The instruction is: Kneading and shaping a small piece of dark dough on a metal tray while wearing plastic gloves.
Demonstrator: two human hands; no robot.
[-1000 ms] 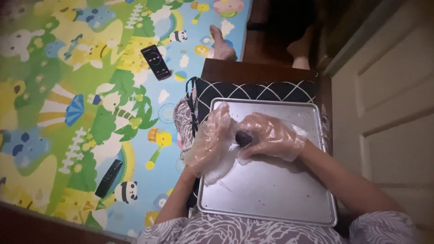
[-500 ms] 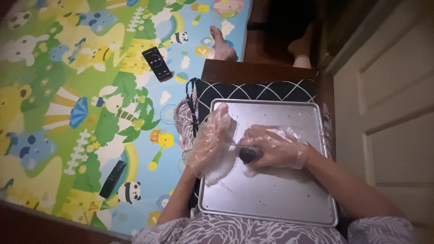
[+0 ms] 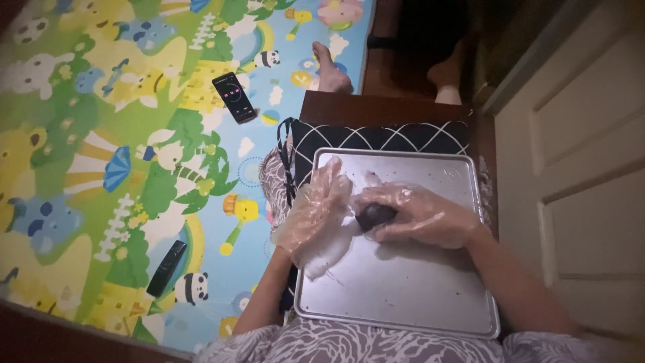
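a home, colourful children's play mat (image 3: 101, 168), white panelled door (image 3: 578, 175)

Black phone (image 3: 234, 97) on play mat (image 3: 101, 134) — lit screen, reddish marks

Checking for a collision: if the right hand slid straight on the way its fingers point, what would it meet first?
Probably the left hand: the right hand, holding a dark lump over the metal tray, points leftward at its gloved palm, though depth is unclear.
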